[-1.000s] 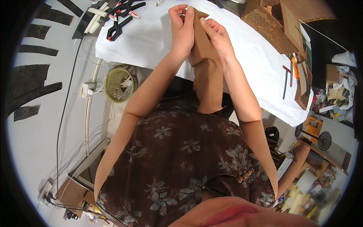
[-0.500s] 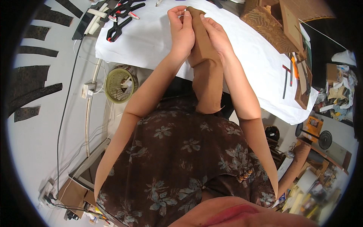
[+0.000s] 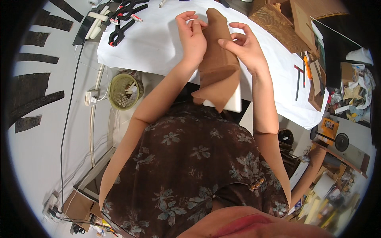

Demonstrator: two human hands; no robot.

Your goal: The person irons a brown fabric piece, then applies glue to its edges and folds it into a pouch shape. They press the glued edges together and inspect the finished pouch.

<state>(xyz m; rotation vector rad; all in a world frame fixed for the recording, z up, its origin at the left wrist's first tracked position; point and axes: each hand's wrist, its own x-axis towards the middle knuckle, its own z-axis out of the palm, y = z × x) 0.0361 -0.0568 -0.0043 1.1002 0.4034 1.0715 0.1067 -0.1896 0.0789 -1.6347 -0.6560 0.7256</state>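
Note:
A long strip of brown cloth (image 3: 219, 55) runs from the white table top towards me, its near end folded over into loose points. Beneath that near end, the corner of a white slab (image 3: 238, 99) shows. My left hand (image 3: 192, 39) is at the strip's left edge, fingers loosely curled and apart, one fingertip touching or almost touching the cloth. My right hand (image 3: 250, 49) has its thumb on the cloth's right side and a finger by the edge, taking hold there; its index finger stands off. The far side of that grip is hidden.
Black spring clamps (image 3: 121, 33) lie at the table's far left. On the right are a wooden box (image 3: 274, 18), a red-and-black tool (image 3: 298, 81) and a wooden tray (image 3: 317, 101). A green basket (image 3: 112, 93) stands below the left table edge. White paper (image 3: 158, 51) covers the table.
The cloth's near end has swung and folded over, uncovering the white slab's corner. My right hand has moved right and nearer, down the strip. My left hand has loosened from the far end.

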